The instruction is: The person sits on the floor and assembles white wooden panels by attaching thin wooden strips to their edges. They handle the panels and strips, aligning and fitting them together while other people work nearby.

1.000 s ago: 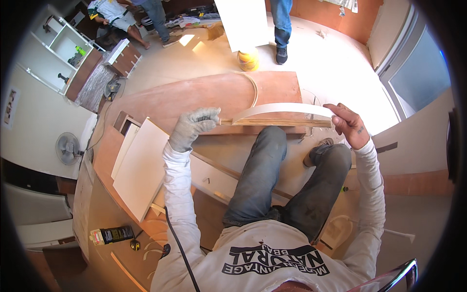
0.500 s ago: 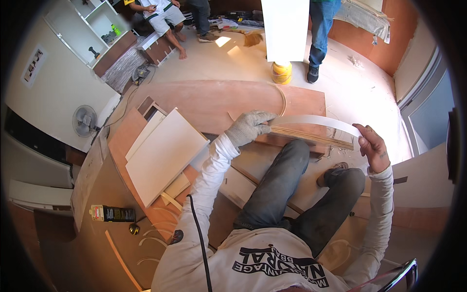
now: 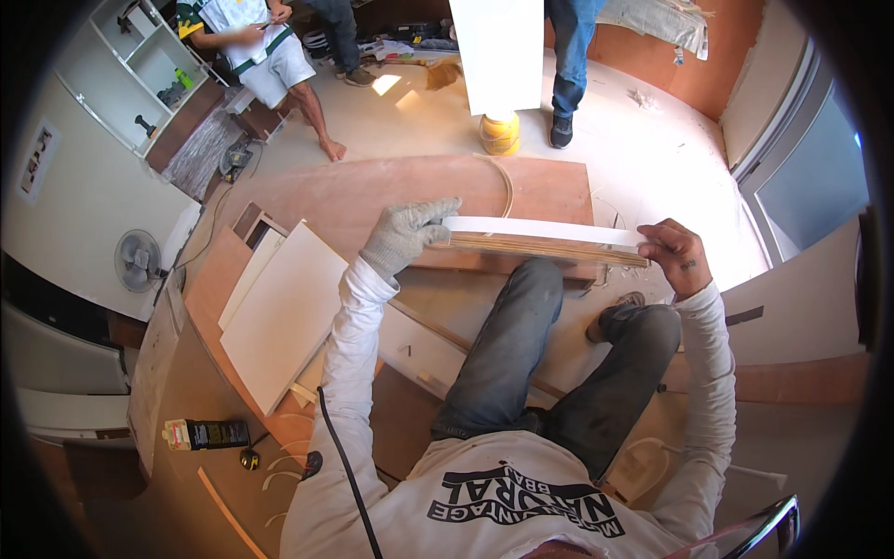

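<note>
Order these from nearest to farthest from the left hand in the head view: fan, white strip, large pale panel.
1. White strip, left end at the left hand.
2. Large pale panel, lower left.
3. Fan, far left, beyond the panel.

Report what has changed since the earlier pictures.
The long, thin white strip, arched before, has been flattened almost straight along the brown layered wooden piece, its left end now by the gloved left hand. In the background, a co-worker's bare foot has come nearer the flat brown wooden panel. The bare right hand still holds the strip's right end; the round yellow bucket stayed put.
</note>
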A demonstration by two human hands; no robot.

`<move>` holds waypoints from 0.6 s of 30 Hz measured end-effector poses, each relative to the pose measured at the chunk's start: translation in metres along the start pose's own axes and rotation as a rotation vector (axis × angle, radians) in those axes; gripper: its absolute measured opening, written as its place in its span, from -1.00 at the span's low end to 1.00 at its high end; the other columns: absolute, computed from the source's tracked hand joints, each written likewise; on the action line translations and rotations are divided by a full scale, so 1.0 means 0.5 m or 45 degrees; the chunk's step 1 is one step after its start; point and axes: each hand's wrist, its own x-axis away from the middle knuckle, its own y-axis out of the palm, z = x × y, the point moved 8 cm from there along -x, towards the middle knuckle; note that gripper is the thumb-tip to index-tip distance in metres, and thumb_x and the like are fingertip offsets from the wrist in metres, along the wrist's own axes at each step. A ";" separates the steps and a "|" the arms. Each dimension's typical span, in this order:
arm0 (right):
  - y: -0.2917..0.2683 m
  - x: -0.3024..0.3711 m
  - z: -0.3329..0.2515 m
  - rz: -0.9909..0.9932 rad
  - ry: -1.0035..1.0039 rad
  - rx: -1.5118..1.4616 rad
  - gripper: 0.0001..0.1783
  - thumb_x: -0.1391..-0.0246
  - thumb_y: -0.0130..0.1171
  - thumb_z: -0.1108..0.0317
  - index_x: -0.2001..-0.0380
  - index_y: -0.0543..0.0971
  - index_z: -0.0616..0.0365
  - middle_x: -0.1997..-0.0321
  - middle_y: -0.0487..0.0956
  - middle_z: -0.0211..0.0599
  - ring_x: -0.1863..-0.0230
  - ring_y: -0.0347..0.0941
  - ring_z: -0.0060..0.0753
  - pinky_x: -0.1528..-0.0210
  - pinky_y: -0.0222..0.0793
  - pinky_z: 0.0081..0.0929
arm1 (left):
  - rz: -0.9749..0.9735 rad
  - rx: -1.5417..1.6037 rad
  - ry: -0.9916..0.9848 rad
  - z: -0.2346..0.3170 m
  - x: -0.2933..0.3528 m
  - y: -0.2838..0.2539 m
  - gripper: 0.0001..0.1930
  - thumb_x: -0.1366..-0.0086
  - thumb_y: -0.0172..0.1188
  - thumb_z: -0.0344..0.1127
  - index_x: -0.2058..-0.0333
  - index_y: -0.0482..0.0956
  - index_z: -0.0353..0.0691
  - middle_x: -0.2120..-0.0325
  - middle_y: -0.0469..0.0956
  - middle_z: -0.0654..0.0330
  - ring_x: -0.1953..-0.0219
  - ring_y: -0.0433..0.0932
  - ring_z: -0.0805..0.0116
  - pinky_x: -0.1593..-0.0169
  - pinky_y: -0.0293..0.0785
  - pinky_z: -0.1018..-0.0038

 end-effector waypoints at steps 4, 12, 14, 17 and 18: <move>0.009 0.002 -0.006 -0.054 0.024 -0.012 -0.71 0.18 0.29 0.53 0.28 0.59 0.37 0.43 0.53 -0.23 0.41 0.45 -0.44 0.34 0.36 -0.52 | 0.013 0.055 0.002 -0.021 0.017 0.006 -0.57 -0.05 0.27 -0.53 0.04 0.50 -0.36 0.14 0.57 0.07 0.14 0.55 0.41 0.05 0.48 0.51; 0.021 0.005 -0.025 -0.195 -0.040 0.186 -0.72 0.14 0.27 0.45 0.28 0.60 0.33 0.41 0.55 -0.16 0.42 0.48 -0.27 0.34 0.38 -0.45 | -0.039 -0.236 0.137 -0.004 0.026 0.021 -0.65 -0.04 0.26 -0.51 0.13 0.57 -0.29 0.23 0.60 0.09 0.21 0.58 0.29 0.13 0.50 0.48; 0.015 0.008 -0.022 -0.164 -0.115 0.172 -0.73 0.13 0.27 0.45 0.28 0.60 0.32 0.41 0.55 -0.17 0.42 0.49 -0.29 0.34 0.38 -0.45 | -0.065 -0.377 0.296 0.008 0.020 0.026 -0.70 -0.02 0.26 -0.49 0.20 0.59 -0.30 0.26 0.61 0.10 0.23 0.58 0.25 0.14 0.49 0.45; 0.006 0.016 0.021 -0.148 -0.090 0.156 -0.73 0.11 0.27 0.45 0.26 0.61 0.25 0.40 0.52 -0.22 0.41 0.49 -0.31 0.34 0.38 -0.45 | -0.078 -0.402 0.415 0.036 0.009 0.043 -0.78 -0.02 0.25 -0.46 0.29 0.62 -0.30 0.29 0.62 0.12 0.27 0.57 0.18 0.14 0.48 0.41; 0.013 0.016 0.036 -0.147 -0.136 0.167 -0.72 0.11 0.26 0.46 0.24 0.61 0.23 0.38 0.52 -0.22 0.40 0.49 -0.32 0.32 0.39 -0.45 | -0.087 -0.334 0.316 0.047 0.008 0.041 -0.80 -0.02 0.24 -0.48 0.31 0.62 -0.30 0.30 0.62 0.13 0.29 0.57 0.18 0.15 0.48 0.40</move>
